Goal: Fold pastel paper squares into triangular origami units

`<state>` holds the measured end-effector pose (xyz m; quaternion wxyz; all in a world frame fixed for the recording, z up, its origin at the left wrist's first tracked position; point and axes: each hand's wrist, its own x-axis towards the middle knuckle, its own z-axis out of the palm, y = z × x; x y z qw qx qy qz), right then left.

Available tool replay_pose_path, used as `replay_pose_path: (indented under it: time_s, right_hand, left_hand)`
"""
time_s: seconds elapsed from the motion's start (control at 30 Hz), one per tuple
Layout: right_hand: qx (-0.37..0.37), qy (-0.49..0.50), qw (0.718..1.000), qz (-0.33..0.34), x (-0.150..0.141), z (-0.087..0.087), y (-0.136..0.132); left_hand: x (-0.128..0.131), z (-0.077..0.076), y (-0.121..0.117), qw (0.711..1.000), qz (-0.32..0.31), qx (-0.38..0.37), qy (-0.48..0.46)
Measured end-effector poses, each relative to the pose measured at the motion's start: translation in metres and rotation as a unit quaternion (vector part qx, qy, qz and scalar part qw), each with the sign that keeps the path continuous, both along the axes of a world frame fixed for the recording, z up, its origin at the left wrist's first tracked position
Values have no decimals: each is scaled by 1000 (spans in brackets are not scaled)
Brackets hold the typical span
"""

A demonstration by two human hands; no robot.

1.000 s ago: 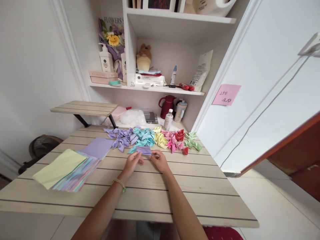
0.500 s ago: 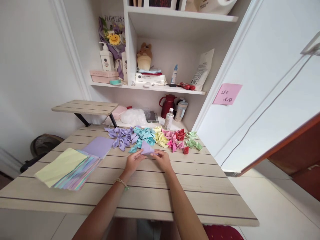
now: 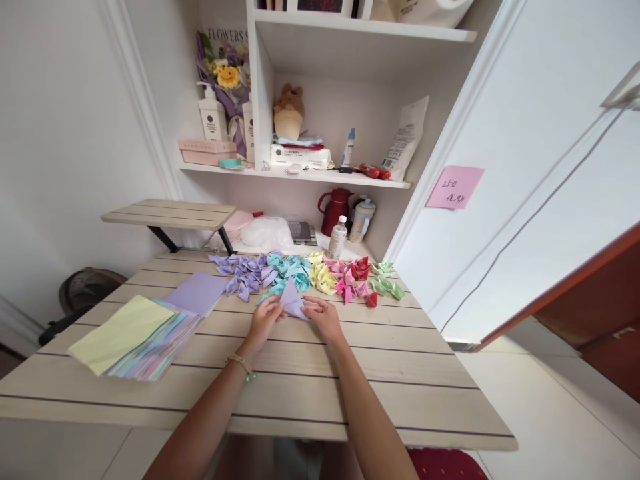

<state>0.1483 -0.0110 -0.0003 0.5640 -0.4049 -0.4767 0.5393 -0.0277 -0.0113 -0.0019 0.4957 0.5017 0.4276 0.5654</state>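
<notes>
- The left hand (image 3: 265, 319) is holding the left edge of a folded purple paper (image 3: 291, 298), its fingers closed narrowly on it.
- The right hand (image 3: 324, 318) is holding the opposite edge, its fingers likewise drawn close together (how firmly, I cannot tell).
- The folded purple paper is tapering to a point away from the person, and is sitting between both hands, just in front of the blue folded pieces (image 3: 295, 265).
- Purple folded pieces (image 3: 245, 273) are lying left of the blue ones; yellow folded pieces (image 3: 323, 278), pink folded pieces (image 3: 345, 291) and green folded pieces (image 3: 387, 287) are following toward the right, with red folded pieces (image 3: 360, 269) lying among the pink.
- A fanned stack of colored paper (image 3: 155, 343) is resting at the left on the counter (image 3: 425, 380), a yellow sheet (image 3: 120, 330) topping it.
- A flat purple sheet (image 3: 197, 293) is lying just behind that stack.
- A clear bottle (image 3: 337, 240) is standing behind the pieces.
</notes>
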Motion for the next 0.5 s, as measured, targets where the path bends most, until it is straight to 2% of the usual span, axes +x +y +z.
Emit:
replay_pose_path:
  time_s: [0.23, 0.5]
  right_hand:
    - [-89, 62, 994, 34, -5, 1, -4]
    - [-130, 158, 968, 142, -12, 9, -11]
  left_hand:
    - [-3, 3, 1, 999, -31, 1, -6]
    - [-3, 7, -1, 998, -54, -13, -5]
